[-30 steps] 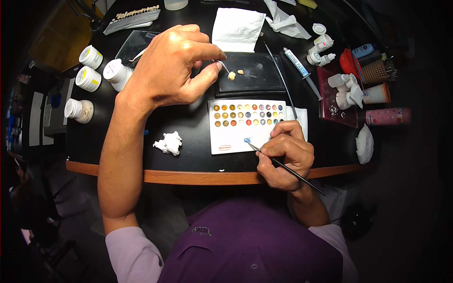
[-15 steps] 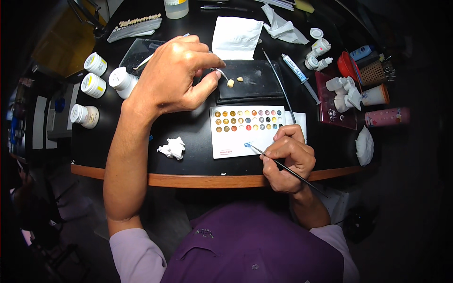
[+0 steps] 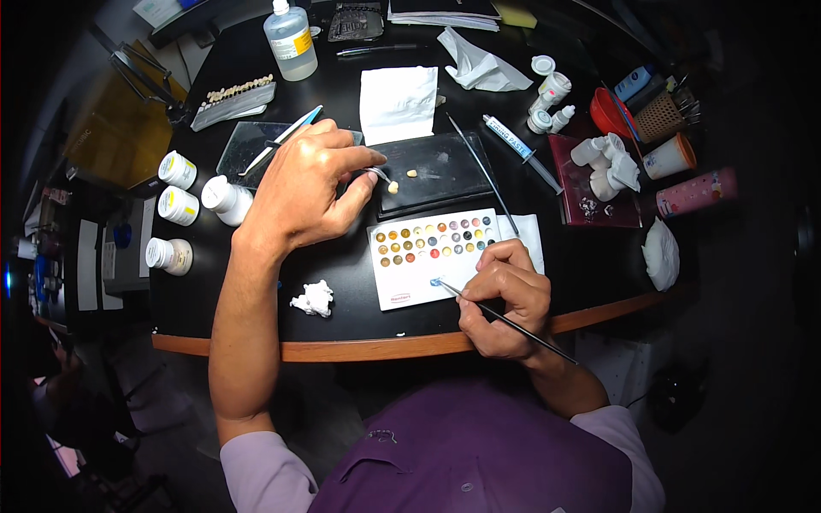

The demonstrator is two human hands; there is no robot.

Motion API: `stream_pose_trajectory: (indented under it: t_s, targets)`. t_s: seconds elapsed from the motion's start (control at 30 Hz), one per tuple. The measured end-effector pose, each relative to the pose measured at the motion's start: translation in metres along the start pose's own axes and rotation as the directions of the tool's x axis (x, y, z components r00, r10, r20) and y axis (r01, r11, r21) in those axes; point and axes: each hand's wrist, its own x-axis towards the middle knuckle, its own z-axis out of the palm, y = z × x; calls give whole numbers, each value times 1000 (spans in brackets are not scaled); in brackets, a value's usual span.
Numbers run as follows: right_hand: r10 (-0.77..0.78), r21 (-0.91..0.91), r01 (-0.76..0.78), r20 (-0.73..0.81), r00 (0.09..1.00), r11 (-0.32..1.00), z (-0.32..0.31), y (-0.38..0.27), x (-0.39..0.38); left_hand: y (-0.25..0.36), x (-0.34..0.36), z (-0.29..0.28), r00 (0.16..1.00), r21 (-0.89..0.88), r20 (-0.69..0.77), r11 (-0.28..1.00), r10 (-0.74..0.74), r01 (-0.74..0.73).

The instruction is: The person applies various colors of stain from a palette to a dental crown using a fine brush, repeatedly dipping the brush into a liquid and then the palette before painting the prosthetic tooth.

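Curved metal tweezers [image 3: 380,173] are pinched in my left hand [image 3: 312,184], which hovers by the black slab [image 3: 445,162]. At their tip is a small cream tooth crown [image 3: 393,187]; another small tooth-coloured crown [image 3: 412,173] lies on the slab. My right hand [image 3: 511,303] grips a thin dark-handled brush [image 3: 513,323] like a pen. Its tip touches a dab of blue paint [image 3: 437,281] on the white palette [image 3: 410,292]. Rows of wells with many colours line the palette's upper part.
White jars [image 3: 178,206] stand left of my forearm, near crumpled tissue [image 3: 313,298]. Another brush [image 3: 481,167] leans over the slab's right side, beside a paste syringe [image 3: 522,154]. Farther right, small bottles sit on a dark red tray [image 3: 575,162]. A clear bottle [image 3: 292,43] stands behind.
The whole view has shifted, so the bench appears lower and more of its far side shows. Both hands keep their grips, and the brush tip stays at the blue dab.
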Motion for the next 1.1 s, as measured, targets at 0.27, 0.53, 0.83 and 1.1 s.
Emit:
stream_pose_trajectory:
  t_s: [0.27, 0.53, 0.83, 1.1]
  targets:
    - [-14, 252, 14, 1, 1000, 968, -29, -5, 45, 10, 5, 0, 998, -251, -22, 966, 57, -60]
    - [-205, 495, 157, 44, 978, 855, -19, 7, 92, 21, 3, -1, 987, -348, -38, 924, 156, -159]
    - [-312, 564, 253, 8, 950, 786, -5, 5, 86, 21, 2, 4, 971, -416, -75, 878, 226, -236]
    - [-370, 361, 333, 35, 928, 871, -9, -1, 84, 19, 3, 9, 967, -422, -103, 870, 234, -255]
